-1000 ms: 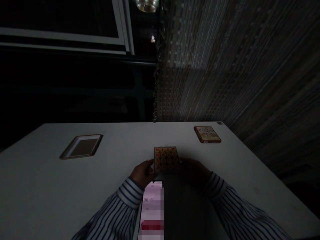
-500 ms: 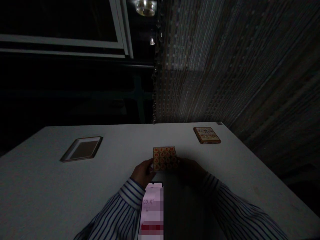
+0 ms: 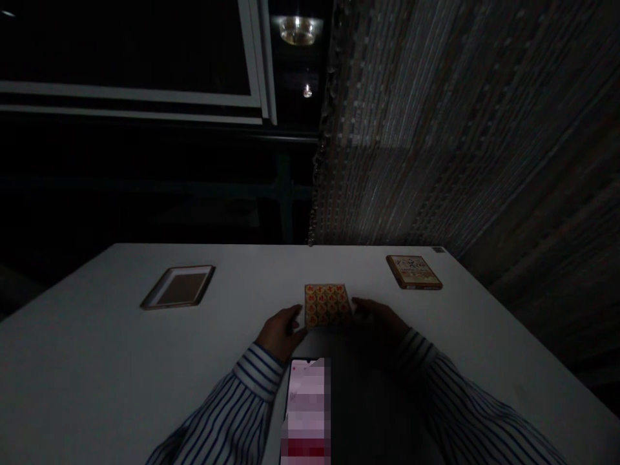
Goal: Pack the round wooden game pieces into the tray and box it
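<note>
A small box of Chinese chess pieces (image 3: 327, 305), round discs with red characters set in rows, rests on the white table (image 3: 252, 278) in front of me. To its left, my left hand (image 3: 281, 330) has thumb and fingers parted, just off the box's side. My right hand (image 3: 380, 316) is on the other side, its fingertips a little away from the box and its lower part lost in shadow. Neither hand holds anything. Below the box lies a phone (image 3: 310, 407) with a lit screen, partly pixelated.
An open shallow box lid or tray (image 3: 181, 289) lies at the table's left. Toward the back right is a flat printed box (image 3: 414, 271). Behind the table hangs a bead curtain (image 3: 387, 129), beside a dark window frame (image 3: 259, 58). The room is very dim.
Both hands have let go of the box of chess pieces and moved slightly outward from its sides. The whole view has shifted a little.
</note>
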### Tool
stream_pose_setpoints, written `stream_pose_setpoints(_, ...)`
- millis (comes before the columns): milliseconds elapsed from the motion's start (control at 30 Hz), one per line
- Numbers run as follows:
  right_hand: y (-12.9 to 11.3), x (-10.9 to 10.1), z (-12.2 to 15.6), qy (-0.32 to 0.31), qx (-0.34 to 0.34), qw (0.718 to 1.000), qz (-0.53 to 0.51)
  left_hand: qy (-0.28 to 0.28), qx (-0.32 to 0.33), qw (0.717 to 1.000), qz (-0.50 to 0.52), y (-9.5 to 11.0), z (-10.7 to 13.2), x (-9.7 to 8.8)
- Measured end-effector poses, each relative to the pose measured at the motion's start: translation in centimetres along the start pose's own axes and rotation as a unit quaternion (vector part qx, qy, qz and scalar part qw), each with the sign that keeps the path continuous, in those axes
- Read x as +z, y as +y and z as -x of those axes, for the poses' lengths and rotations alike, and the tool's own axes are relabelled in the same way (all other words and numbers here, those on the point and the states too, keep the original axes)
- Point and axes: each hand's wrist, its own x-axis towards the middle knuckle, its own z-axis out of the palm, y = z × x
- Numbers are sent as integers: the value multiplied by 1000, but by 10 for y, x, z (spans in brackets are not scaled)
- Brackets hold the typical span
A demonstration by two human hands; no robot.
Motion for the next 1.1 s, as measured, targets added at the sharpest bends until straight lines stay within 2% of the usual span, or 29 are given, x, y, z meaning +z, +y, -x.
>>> stream_pose_setpoints(100,-14,-11,-16,6,-25,999,22,31,16,999,-7,-6,9,-21)
stream_pose_setpoints(233,-62,-10,-53,-21,-47,998,22,84,-13,996,-12,-24,24,-58)
stream_pose_setpoints(333,-100,8,-84,-56,-61,997,7,146,-80,986,16,-49,37,-86)
stream_pose_setpoints(433,-133,32,-116,-100,-95,990,-11,239,-162,956,50,-79,48,-116)
stream_pose_setpoints(533,-161,57,-151,-126,-120,985,-8,260,-243,934,35,-110,56,-148)
stream_pose_setpoints(633,-186,82,-188,-138,-118,983,9,315,-308,898,11,-139,58,-173)
stream_pose_setpoints(733,-204,106,-223,-140,-116,983,27,343,-350,872,1,-160,54,-186)
stream_pose_setpoints(900,-218,138,-266,-140,-105,984,45,296,-354,887,-11,-177,40,-192)
stream_pose_setpoints(1100,-222,161,-288,-136,-88,986,48,297,-342,891,-29,-188,26,-191)
